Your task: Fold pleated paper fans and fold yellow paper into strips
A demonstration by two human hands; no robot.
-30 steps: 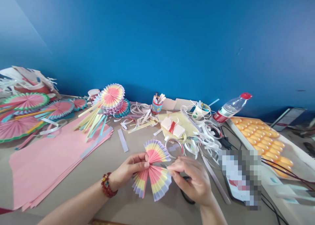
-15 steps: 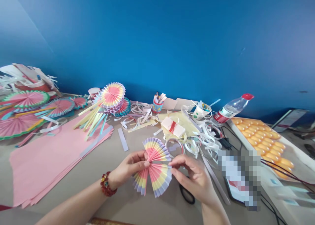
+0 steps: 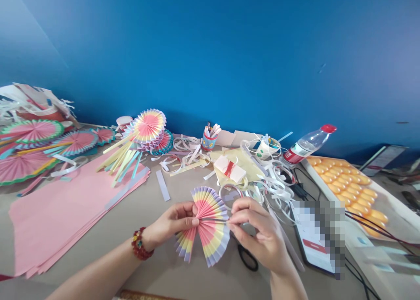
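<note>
Between my hands is a pleated paper fan (image 3: pixel 215 238) in pink, yellow and lilac, spread into several wedges just above the table. My left hand (image 3: pixel 180 221) pinches it at the centre, thumb on top; a beaded bracelet circles that wrist. At the fan's right edge, the thumb and fingertips of my right hand (image 3: pixel 257 230) close on the outer ends of the pleats, where two wedges almost meet. Scissors with a black handle (image 3: pixel 248 258) lie partly under my right hand, their blades hidden.
Pink paper sheets (image 3: pixel 65 212) and finished paper fans (image 3: pixel 150 125) lie to the left. White paper strips (image 3: pixel 275 186), a pen cup (image 3: pixel 209 140) and a tilted bottle (image 3: pixel 305 146) are farther back. At right are a phone (image 3: pixel 315 243), cables and a tray of orange pieces (image 3: pixel 348 186).
The gap between the upper and lower wedges on the fan's right side has narrowed. My right fingers have drawn the pleat edges closer; my left hand stays at the centre.
</note>
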